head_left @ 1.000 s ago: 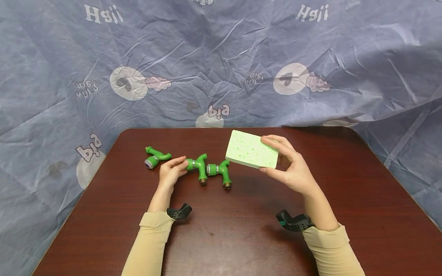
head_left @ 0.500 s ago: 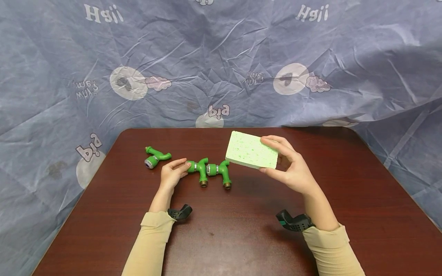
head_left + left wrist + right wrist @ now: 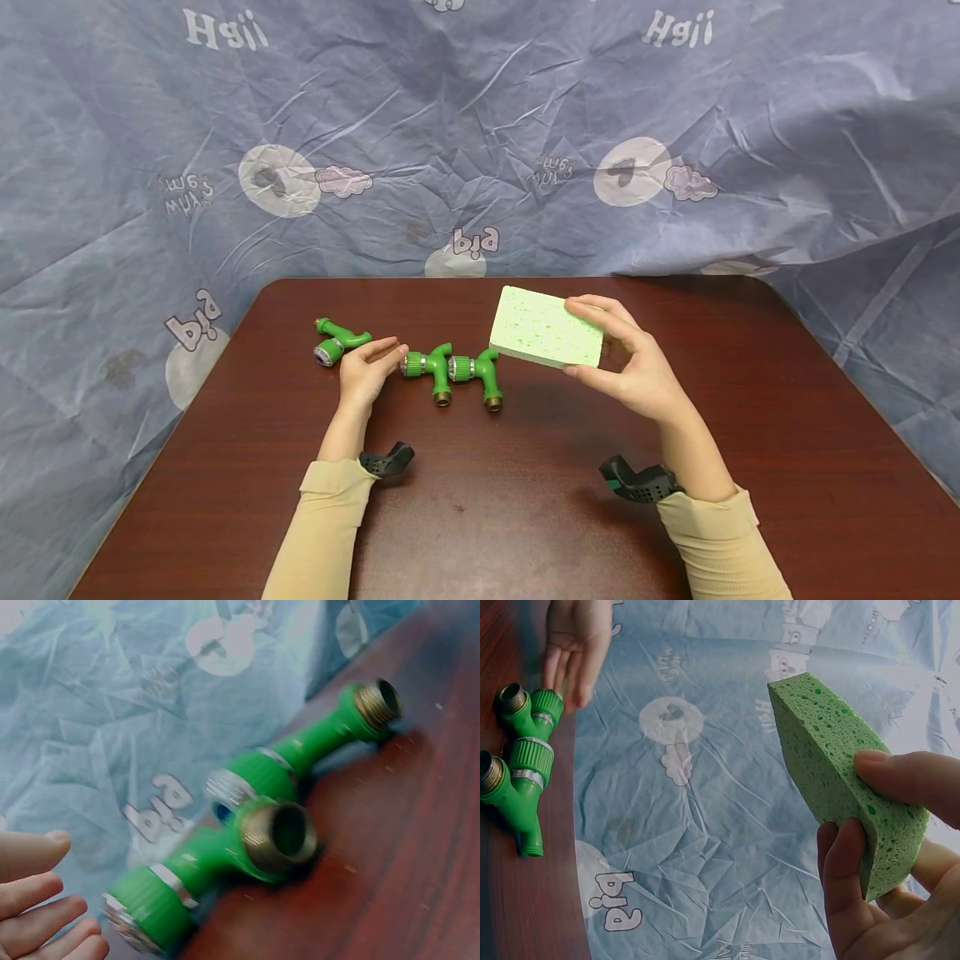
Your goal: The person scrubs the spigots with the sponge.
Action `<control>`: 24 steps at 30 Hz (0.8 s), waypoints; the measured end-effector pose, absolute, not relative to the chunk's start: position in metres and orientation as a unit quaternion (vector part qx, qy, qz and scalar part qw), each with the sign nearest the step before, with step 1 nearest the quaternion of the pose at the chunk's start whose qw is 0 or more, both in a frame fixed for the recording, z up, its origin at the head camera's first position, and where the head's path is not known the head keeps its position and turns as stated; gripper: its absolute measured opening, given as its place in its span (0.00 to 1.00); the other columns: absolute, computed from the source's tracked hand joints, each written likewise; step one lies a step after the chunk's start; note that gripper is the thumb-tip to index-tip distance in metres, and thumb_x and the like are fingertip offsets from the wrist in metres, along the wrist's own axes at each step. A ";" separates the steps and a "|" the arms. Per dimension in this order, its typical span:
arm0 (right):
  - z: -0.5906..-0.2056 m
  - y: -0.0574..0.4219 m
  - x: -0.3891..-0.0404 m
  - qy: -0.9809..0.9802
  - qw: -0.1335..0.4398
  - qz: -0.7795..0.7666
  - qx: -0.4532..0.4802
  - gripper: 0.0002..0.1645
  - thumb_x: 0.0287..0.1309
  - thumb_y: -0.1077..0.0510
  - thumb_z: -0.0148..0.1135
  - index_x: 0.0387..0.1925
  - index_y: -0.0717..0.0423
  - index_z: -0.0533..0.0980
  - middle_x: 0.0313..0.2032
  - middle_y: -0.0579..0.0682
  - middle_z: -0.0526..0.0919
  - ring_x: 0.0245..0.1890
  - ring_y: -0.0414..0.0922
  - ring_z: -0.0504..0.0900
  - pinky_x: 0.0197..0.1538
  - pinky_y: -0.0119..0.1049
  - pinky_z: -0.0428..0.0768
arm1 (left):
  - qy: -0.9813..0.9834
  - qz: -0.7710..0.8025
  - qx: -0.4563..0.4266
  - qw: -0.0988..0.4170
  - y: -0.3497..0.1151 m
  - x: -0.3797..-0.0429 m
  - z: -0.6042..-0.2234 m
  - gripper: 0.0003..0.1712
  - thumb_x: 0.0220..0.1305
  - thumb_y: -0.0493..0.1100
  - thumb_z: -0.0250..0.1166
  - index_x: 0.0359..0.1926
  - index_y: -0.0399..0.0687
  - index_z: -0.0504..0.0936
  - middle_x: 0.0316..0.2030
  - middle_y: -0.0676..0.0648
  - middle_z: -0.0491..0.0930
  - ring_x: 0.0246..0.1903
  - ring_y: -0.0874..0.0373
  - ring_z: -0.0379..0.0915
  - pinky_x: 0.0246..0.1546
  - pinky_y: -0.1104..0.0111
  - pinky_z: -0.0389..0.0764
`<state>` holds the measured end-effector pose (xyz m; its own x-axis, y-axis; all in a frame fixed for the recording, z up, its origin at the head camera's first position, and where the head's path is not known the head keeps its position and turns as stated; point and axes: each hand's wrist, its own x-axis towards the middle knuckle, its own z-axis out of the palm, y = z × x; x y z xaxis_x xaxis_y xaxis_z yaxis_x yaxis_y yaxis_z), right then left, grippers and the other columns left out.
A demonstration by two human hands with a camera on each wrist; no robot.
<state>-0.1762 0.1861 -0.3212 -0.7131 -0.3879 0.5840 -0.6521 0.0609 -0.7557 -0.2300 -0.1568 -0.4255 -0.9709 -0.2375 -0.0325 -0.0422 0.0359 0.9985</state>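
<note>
My right hand (image 3: 637, 367) grips a light green speckled sponge (image 3: 547, 327) by its right end, above the table; the right wrist view shows thumb and fingers around the sponge (image 3: 832, 765). Beside the knob of the middle green faucet (image 3: 437, 367) is my left hand (image 3: 364, 373), its fingers extended and holding nothing. In the left wrist view a gap separates those fingers (image 3: 45, 915) from the faucet's knob (image 3: 150, 907). Another green faucet (image 3: 480, 375) lies just right of the middle one, its knob close against it. A third faucet (image 3: 337, 340) lies left of and behind my left hand.
The faucets lie on a dark reddish-brown wooden table (image 3: 480, 500). A wrinkled blue-grey cloth (image 3: 480, 150) with printed figures hangs behind the table's far edge.
The middle faucet has shifted slightly toward me and now lies next to the right one. My left hand has let go of its knob and moved a little left. The right hand barely moved.
</note>
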 end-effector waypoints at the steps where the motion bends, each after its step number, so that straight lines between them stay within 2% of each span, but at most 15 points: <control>1: -0.321 0.186 -0.176 -0.717 0.115 0.583 0.364 0.42 0.37 0.83 0.66 0.60 0.71 0.67 0.59 0.59 0.64 0.46 0.46 0.75 0.38 0.29 0.79 | -0.720 -0.683 0.097 0.079 -0.158 -0.229 -0.421 0.24 0.56 0.39 0.69 0.53 0.35 0.78 0.48 0.37 0.80 0.40 0.66 0.79 0.42 0.73 0.79; 6: -0.321 0.185 -0.176 -0.708 0.119 0.587 0.374 0.42 0.37 0.83 0.65 0.60 0.71 0.66 0.59 0.60 0.64 0.44 0.46 0.75 0.37 0.28 0.79 | -0.726 -0.663 0.098 0.152 -0.168 -0.222 -0.402 0.23 0.55 0.40 0.70 0.52 0.38 0.80 0.49 0.39 0.79 0.48 0.56 0.77 0.43 0.75 0.77; 11: -0.320 0.185 -0.176 -0.706 0.117 0.589 0.376 0.42 0.37 0.83 0.65 0.60 0.71 0.66 0.59 0.60 0.64 0.43 0.46 0.75 0.37 0.28 0.79 | -0.715 -0.644 0.131 0.236 -0.181 -0.219 -0.391 0.22 0.53 0.41 0.72 0.50 0.40 0.82 0.47 0.42 0.81 0.48 0.53 0.78 0.44 0.74 0.78; 14: -0.321 0.185 -0.176 -0.707 0.118 0.586 0.377 0.42 0.37 0.83 0.65 0.60 0.71 0.66 0.59 0.60 0.65 0.44 0.46 0.75 0.37 0.28 0.79 | -0.698 -0.641 0.173 0.267 -0.191 -0.218 -0.389 0.21 0.51 0.39 0.73 0.48 0.41 0.83 0.45 0.44 0.82 0.48 0.53 0.78 0.44 0.74 0.77; 17: -0.321 0.185 -0.176 -0.706 0.118 0.587 0.378 0.42 0.37 0.83 0.65 0.60 0.71 0.66 0.59 0.60 0.64 0.44 0.46 0.75 0.38 0.28 0.79 | -0.681 -0.642 0.215 0.278 -0.201 -0.218 -0.393 0.22 0.50 0.38 0.73 0.49 0.41 0.82 0.45 0.44 0.81 0.48 0.52 0.77 0.45 0.73 0.77; 24: -0.322 0.184 -0.176 -0.708 0.115 0.586 0.378 0.42 0.37 0.83 0.65 0.60 0.71 0.67 0.59 0.60 0.64 0.45 0.46 0.75 0.39 0.28 0.79 | -0.678 -0.626 0.290 0.253 -0.219 -0.219 -0.411 0.28 0.50 0.40 0.73 0.54 0.42 0.79 0.54 0.41 0.76 0.55 0.50 0.71 0.53 0.65 0.73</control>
